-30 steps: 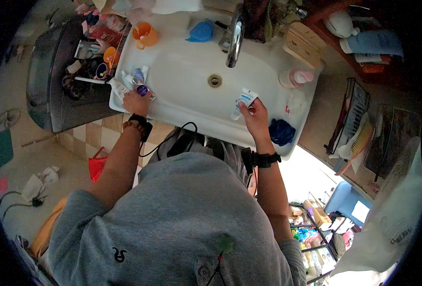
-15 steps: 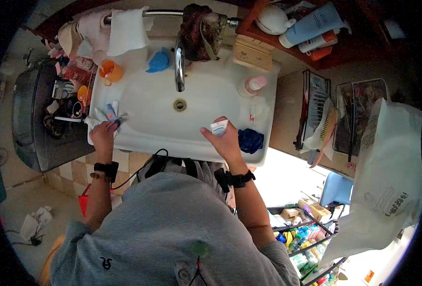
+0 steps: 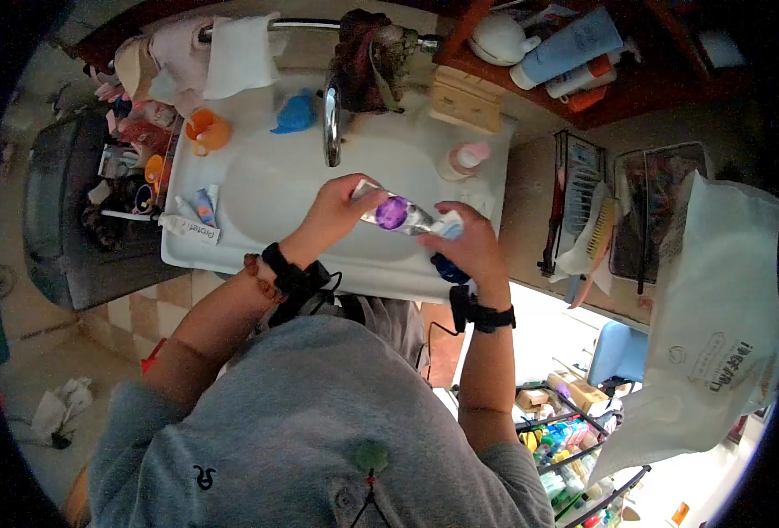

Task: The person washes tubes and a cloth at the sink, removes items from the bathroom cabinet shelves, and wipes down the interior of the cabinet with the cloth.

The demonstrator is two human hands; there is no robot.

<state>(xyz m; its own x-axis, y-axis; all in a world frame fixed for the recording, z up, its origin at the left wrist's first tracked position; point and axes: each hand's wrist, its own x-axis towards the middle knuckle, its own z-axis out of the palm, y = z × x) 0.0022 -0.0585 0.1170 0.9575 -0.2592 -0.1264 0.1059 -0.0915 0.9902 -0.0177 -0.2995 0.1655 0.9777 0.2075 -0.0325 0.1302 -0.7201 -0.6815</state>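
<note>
Over the white sink (image 3: 262, 220), my left hand (image 3: 332, 214) is closed round one end of a squeeze tube (image 3: 394, 213), silvery with a purple round patch. My right hand (image 3: 475, 251) is closed on a small white item with blue markings (image 3: 448, 226), whose kind I cannot make out. It meets the tube's other end; whether the right fingers also grip the tube is hidden. Behind the right hand, a dark blue bundle (image 3: 448, 269) lies on the sink edge, partly covered. Several other tubes (image 3: 197, 231) lie on the left rim.
The faucet (image 3: 332, 123) rises behind my hands. An orange cup (image 3: 206, 132) and a blue object (image 3: 294, 114) sit at the back left. On the right stand a pink-topped bottle (image 3: 465, 161) and a wooden box (image 3: 466, 99). A plastic bag (image 3: 697, 334) hangs at far right.
My left hand has moved from the left rim to above the basin, bringing the squeeze tube. My right hand has shifted right, and its white item now meets the tube.
</note>
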